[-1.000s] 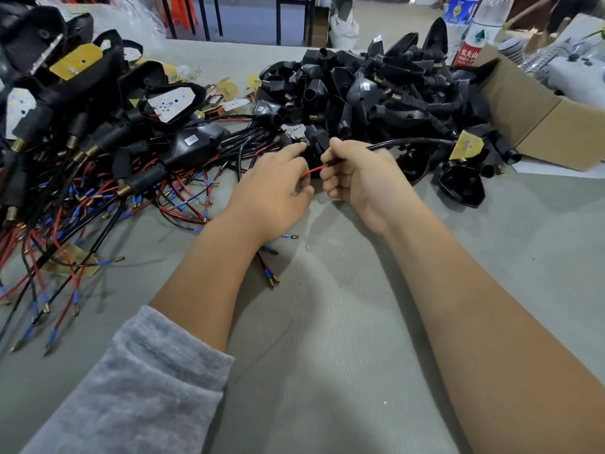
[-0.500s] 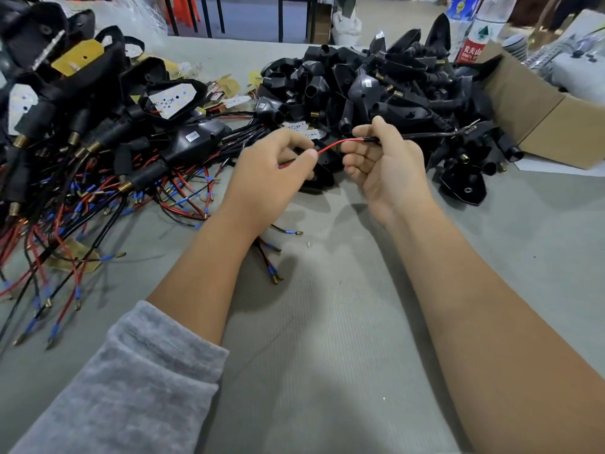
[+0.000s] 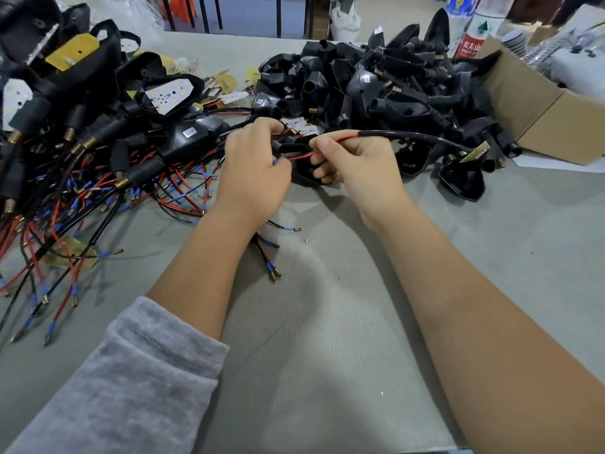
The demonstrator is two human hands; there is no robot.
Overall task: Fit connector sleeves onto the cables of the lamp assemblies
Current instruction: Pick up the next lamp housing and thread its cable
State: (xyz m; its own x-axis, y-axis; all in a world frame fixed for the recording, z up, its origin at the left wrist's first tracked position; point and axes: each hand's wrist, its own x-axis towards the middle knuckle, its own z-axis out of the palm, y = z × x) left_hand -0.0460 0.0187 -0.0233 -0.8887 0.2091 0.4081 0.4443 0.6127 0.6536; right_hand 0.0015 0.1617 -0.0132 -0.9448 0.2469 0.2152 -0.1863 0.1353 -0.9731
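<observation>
My right hand pinches a lamp cable whose black sheath ends in a bare red wire. The cable runs right to a yellow circuit board at the black housing pile. My left hand is curled round the wire's other end, with a blue terminal tip showing at its fingers. A small black sleeve sits between the two hands, touching the left fingers. How far the wire enters it is hidden.
Finished lamp assemblies with red and black wires cover the left of the grey table. A heap of black housings lies behind the hands. A cardboard box and a bottle stand at the far right.
Both hands have stayed close together over the table while the red wire was drawn between them; the right hand now holds the sheath end higher and the left hand sits at the blue tip.
</observation>
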